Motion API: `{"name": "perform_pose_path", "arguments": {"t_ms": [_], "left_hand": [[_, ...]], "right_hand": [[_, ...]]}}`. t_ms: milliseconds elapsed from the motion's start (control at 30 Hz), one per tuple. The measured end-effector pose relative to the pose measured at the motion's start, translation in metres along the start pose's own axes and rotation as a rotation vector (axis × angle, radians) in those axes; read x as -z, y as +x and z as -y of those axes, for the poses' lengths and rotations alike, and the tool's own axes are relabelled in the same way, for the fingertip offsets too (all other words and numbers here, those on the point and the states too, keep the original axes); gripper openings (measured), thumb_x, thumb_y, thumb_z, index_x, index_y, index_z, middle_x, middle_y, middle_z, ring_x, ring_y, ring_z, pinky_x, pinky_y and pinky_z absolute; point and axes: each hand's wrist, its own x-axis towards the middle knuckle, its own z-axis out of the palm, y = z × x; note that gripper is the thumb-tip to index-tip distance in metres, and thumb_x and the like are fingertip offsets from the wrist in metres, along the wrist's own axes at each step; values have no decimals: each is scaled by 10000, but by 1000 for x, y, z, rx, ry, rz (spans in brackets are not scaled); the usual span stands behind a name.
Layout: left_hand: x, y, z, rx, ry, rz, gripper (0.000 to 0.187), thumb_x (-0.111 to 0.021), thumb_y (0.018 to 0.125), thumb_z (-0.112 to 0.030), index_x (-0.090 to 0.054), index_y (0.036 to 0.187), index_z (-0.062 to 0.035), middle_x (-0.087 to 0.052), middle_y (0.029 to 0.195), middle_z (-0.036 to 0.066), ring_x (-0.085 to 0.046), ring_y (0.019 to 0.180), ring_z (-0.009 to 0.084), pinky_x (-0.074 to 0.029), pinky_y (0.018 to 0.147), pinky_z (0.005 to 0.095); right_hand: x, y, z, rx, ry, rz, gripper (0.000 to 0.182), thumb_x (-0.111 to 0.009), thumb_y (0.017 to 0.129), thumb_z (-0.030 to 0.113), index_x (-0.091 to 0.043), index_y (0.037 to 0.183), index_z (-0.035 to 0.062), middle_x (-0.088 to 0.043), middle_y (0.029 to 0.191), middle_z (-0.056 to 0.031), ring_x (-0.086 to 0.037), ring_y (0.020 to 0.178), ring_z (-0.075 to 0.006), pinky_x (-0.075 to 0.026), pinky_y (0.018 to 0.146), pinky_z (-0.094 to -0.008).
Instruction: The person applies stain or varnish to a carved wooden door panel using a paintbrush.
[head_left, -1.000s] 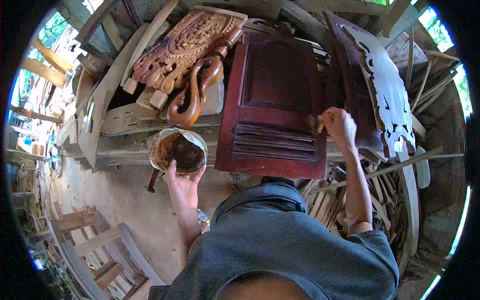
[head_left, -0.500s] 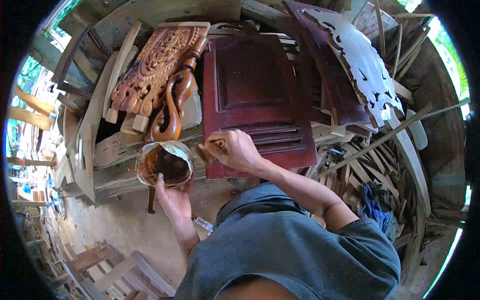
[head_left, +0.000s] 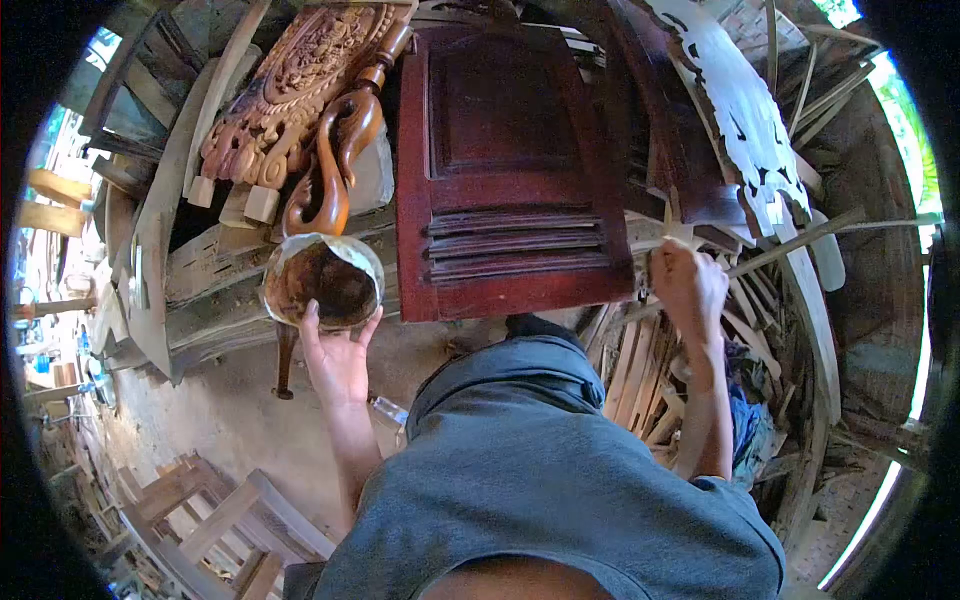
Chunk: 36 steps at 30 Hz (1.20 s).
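My left hand [head_left: 338,362] holds a round pot [head_left: 298,268] from below, its thumb over the near rim. The pot has a ragged whitish edge and brown-stained inner walls. A dark red wooden panel [head_left: 508,187], with a raised field and several slats near its lower end, lies in front of me. At the panel's right edge, my right hand [head_left: 690,288] is closed around what looks like a paintbrush [head_left: 680,236]. Only a pale part of it shows above the fingers; the rest is hidden.
Left of the panel lie a carved wooden board [head_left: 305,95] and a curved varnished wooden piece [head_left: 338,165]. A whitish cut-out board [head_left: 735,110] leans at the right. Scrap wood strips [head_left: 640,365] and a blue cloth [head_left: 752,415] lie below right. Wooden frames [head_left: 215,520] stand lower left.
My right hand has moved from beside the pot, across the panel, to its right edge. My left hand still holds the pot. The view has shifted, so the panel appears higher.
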Motion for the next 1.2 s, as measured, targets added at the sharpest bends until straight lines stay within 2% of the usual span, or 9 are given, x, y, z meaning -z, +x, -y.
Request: {"name": "perform_pose_path", "arguments": {"t_ms": [100,233,400,500,633,700,833,1100,1200], "left_hand": [[-8,5,-1,-5,20,46,609,-572,913,-362,-333,1427,-140,-403,1417,112,-395,1309,295,-412,1027,593],[-17,3,-4,-3,36,77,619,-567,911,-362,-325,1430,-127,-396,1426,120,-395,1308,302,-418,1026,587],[-13,-1,-10,-24,9,117,614,-574,907,-361,-339,1425,-130,-420,1414,120,-408,1301,310,-429,1014,591],[-9,-2,-10,-42,-26,88,614,-587,901,-348,-344,1423,-137,-424,1414,114,-408,1303,310,-427,1010,604],[2,-6,-7,-35,-36,29,605,-598,900,-329,-349,1421,-151,-411,1420,113,-392,1313,303,-398,1027,622],[-2,-8,-4,-41,-5,-13,617,-602,895,-344,-344,1422,-155,-385,1427,114,-374,1324,297,-381,1040,621],[-6,-8,-2,-13,12,17,646,-600,893,-359,-317,1438,-159,-369,1430,113,-364,1328,304,-374,1051,609],[-16,-15,-6,-89,29,53,649,-578,896,-401,-332,1432,-131,-399,1424,121,-413,1286,321,-430,1016,575],[-11,-18,-4,-95,46,21,686,-571,883,-446,-326,1437,-124,-396,1426,123,-411,1279,320,-433,1007,551]], "right_hand": [[-23,-23,40,265,72,47,124,-611,777,179,-558,701,96,-626,635,-108,-649,583,-321,-517,530,-418],[-35,-34,130,466,370,96,111,-668,773,188,-684,850,110,-683,727,-112,-673,591,-268,-540,524,-384],[-58,-33,194,413,759,333,210,-668,865,278,-721,881,75,-682,732,-158,-687,677,-308,-547,593,-382],[-66,-38,165,309,753,319,190,-664,863,237,-718,919,64,-696,771,-147,-700,722,-294,-547,620,-357],[-37,-38,72,-95,705,312,178,-662,874,195,-716,972,56,-725,783,-91,-681,674,-134,-534,611,-276],[-21,-41,32,-137,504,147,161,-641,851,246,-717,875,106,-694,754,-109,-699,706,-251,-538,617,-372],[6,-37,27,47,-73,-109,163,-612,827,211,-628,714,94,-650,645,-91,-652,577,-281,-516,541,-400],[-66,-36,168,596,632,70,87,-653,787,163,-622,822,89,-651,714,-123,-637,552,-287,-530,515,-397],[-93,-24,207,568,736,-49,112,-643,818,158,-661,885,71,-674,761,-153,-659,595,-297,-538,541,-416]]}}
